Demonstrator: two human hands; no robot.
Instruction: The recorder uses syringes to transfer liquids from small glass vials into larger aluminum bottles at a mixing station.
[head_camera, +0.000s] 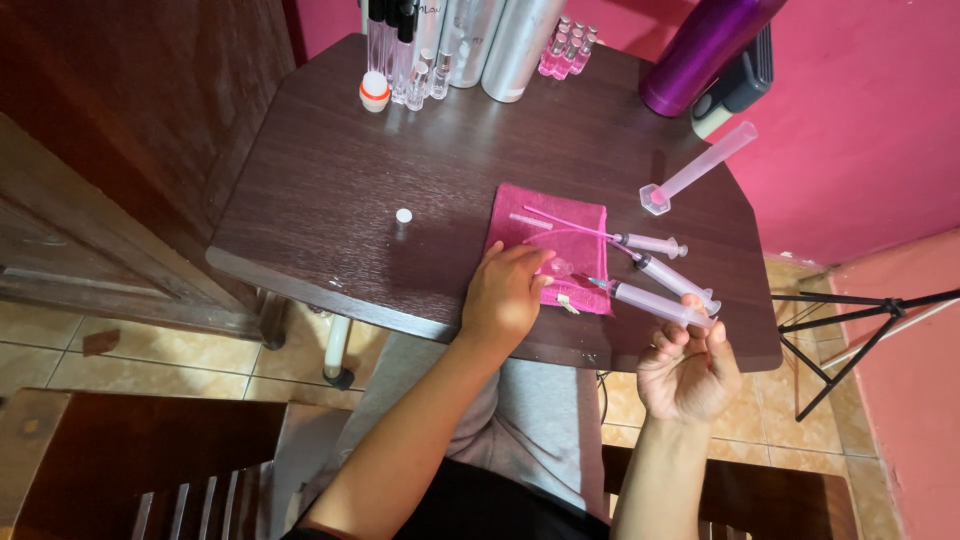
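My left hand (506, 293) rests on the near edge of a pink cloth (552, 240), its fingers closed around a small clear vial (558, 267). My right hand (688, 372) holds the plunger end of a clear syringe (655, 303), whose needle tip points at the vial's mouth. Two more syringes (660, 258) with thin pink tubing lie on the cloth's right side.
A dark wooden table (330, 180) carries a small white cap (403, 215), a clear measuring cylinder (700, 167), silver cans (500, 40), small glass vials (400, 70), pink vials (568, 50) and a purple bottle (705, 45). A black tripod (850, 320) stands at right by the pink wall.
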